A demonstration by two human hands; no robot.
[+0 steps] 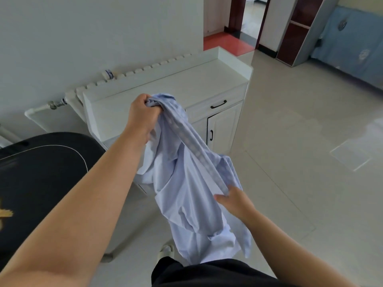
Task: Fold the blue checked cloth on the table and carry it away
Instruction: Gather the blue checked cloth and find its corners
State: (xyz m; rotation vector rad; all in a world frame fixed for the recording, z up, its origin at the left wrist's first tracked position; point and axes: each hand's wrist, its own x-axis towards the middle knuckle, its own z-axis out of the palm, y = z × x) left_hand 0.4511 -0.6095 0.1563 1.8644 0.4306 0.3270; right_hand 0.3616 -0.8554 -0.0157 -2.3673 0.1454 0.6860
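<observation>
One cloth (186, 193); two hands, left hand (143, 114) and right hand (234, 200). One cabinet (165, 90); two handles (218, 104); one radiator (132, 73).

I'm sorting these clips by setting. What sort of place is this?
Probably a room in a home: a white cabinet with drawer and door stands against a wall radiator, on a pale tiled floor, with a doorway to another room.

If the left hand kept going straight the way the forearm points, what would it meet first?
Probably the white cabinet: the left hand, gripping the bunched blue checked cloth, points up and away over its top. Beyond that stands the wall. Depth is unclear, so it may pass above the top.
</observation>
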